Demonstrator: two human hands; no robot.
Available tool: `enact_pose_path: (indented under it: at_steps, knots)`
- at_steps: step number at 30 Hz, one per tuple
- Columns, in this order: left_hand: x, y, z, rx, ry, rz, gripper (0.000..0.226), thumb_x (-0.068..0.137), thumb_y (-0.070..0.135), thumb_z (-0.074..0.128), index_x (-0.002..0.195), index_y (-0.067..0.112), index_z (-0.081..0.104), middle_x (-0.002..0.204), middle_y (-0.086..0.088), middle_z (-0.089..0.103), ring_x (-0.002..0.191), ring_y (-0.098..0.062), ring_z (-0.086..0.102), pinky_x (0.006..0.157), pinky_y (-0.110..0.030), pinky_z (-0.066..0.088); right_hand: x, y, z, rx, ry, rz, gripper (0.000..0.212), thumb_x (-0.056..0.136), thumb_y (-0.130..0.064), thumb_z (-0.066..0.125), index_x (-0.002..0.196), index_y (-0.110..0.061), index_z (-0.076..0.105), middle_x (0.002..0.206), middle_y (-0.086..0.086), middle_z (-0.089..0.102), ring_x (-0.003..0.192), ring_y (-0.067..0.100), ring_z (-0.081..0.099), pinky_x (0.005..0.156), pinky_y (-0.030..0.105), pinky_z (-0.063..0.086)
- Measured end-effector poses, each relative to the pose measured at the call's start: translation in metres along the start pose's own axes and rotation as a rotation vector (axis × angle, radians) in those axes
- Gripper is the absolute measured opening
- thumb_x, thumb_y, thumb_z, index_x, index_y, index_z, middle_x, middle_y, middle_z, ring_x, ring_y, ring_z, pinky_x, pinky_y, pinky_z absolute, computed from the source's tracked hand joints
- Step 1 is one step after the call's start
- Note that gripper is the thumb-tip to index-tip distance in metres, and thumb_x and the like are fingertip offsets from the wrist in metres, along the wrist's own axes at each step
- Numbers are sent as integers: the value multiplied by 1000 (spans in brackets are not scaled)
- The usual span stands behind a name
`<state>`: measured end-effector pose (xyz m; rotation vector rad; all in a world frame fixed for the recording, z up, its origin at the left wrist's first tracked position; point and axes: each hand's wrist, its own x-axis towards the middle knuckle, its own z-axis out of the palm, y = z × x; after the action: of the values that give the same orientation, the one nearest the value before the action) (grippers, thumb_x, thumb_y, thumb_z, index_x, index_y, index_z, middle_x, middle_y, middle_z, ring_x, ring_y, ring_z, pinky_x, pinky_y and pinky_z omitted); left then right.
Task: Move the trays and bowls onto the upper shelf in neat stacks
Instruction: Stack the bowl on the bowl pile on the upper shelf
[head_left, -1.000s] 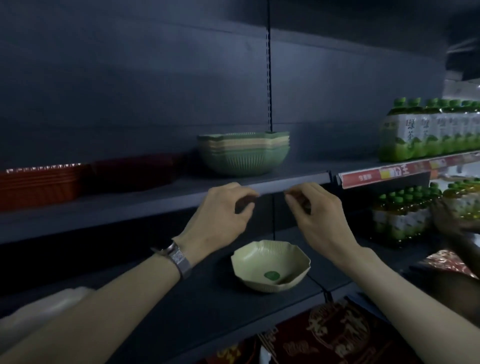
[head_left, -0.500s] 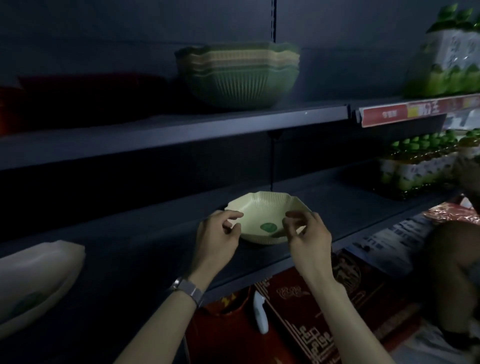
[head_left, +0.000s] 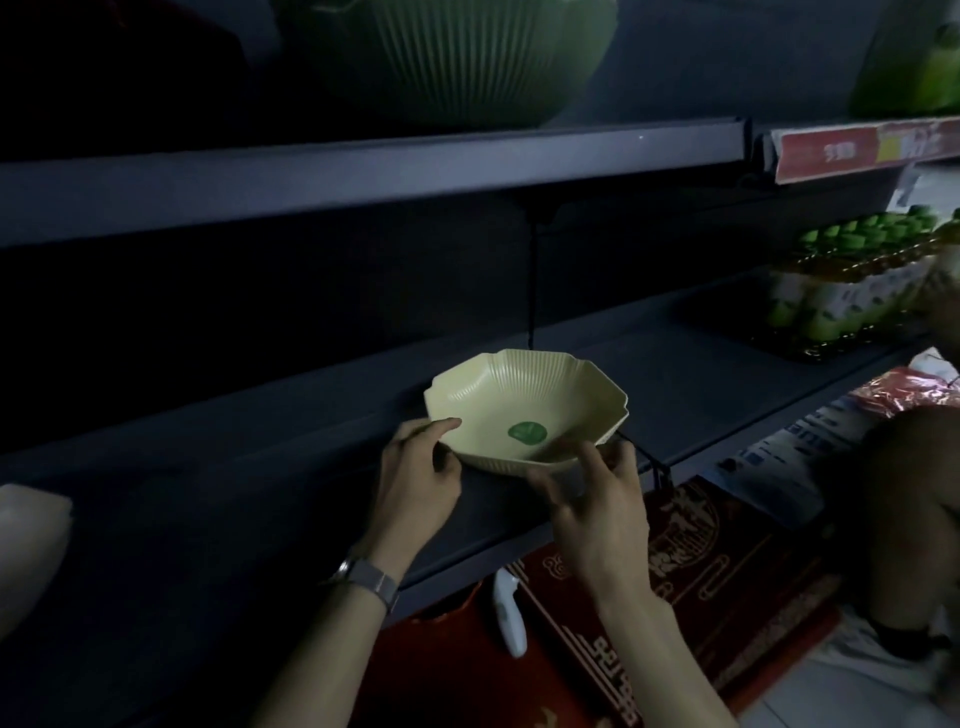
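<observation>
A pale yellow ribbed bowl (head_left: 519, 395) with a green sticker inside sits near the front of the dark lower shelf (head_left: 234, 519). My left hand (head_left: 415, 478) grips its left rim, thumb on top. My right hand (head_left: 597, 504) pinches the near right rim. A stack of green ribbed bowls (head_left: 457, 62) stands on the upper shelf (head_left: 363, 171) directly above, cut off by the top of the frame.
Green-capped bottle packs (head_left: 852, 291) fill the lower shelf at the right, under a red price strip (head_left: 857, 150). A white object (head_left: 31, 551) lies at the far left. Red patterned packages (head_left: 701, 561) sit below the shelf. Another person's limb (head_left: 909, 519) is at the right.
My hands came down from the upper shelf's edge to the lower shelf and closed on the yellow bowl's rim. The view dropped and moved closer.
</observation>
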<state>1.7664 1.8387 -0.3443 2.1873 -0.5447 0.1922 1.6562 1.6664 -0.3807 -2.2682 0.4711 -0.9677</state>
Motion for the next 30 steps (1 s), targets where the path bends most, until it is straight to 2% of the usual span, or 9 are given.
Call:
enact_pose_path:
  at_steps: [2,8,10,12,15,21,25,28,30]
  knots:
    - [-1,-4,0,-1,-9,-18,39,98,17,63,135,29,68,141,5,54,124,-18,59,101,-28,50,-2,6,3,-32,-11,-5,37,93,-58,70,119,-32,61,113,-8,41,99,19,53,69,37,54]
    - [-9,-14,1,-69,-23,56,16,93,24,77,105,32,71,121,15,66,106,-6,59,92,-30,56,-4,12,0,-45,-9,44,40,89,-57,73,117,-33,57,107,-5,47,90,22,59,66,40,56]
    - [-13,-14,3,-84,-27,81,15,90,26,81,97,31,70,115,16,67,100,1,59,90,-25,55,-6,12,-2,-63,8,42,44,89,-58,72,121,-30,59,110,-2,55,91,23,61,66,39,56]
    - [-16,-14,5,-109,-20,103,16,87,27,85,91,29,69,111,18,67,100,3,62,87,-18,55,-6,13,-4,-24,28,8,42,90,-53,73,120,-27,61,118,-2,61,92,22,64,67,34,55]
    - [-20,-11,8,-181,-9,86,19,81,22,90,87,23,72,111,16,69,99,7,66,81,-10,55,-5,17,-6,83,36,-55,30,88,-41,80,106,-24,62,102,-15,59,79,3,59,64,12,45]
    - [-33,-4,10,-349,26,13,20,73,8,94,81,14,76,110,9,74,96,6,72,78,-10,54,-7,20,-8,132,75,-43,28,82,-30,88,96,-20,66,89,-17,62,76,2,58,65,19,49]
    - [-47,2,2,-395,24,17,20,73,4,93,80,13,76,105,9,75,95,5,73,81,-8,54,-21,10,-22,171,72,-33,29,82,-30,87,103,-26,67,86,-32,60,78,-12,61,66,5,45]
    - [-57,8,-4,-436,17,33,20,73,2,92,80,13,76,98,14,76,96,1,74,84,-18,58,-30,1,-37,194,35,-4,28,86,-52,76,107,-39,61,72,-8,67,61,13,62,54,21,46]
    - [-63,14,-8,-424,19,47,20,74,5,93,80,15,77,98,12,76,97,-1,75,87,-27,62,-33,-4,-46,170,42,-9,32,87,-59,68,111,-39,61,66,-2,65,49,14,56,48,26,43]
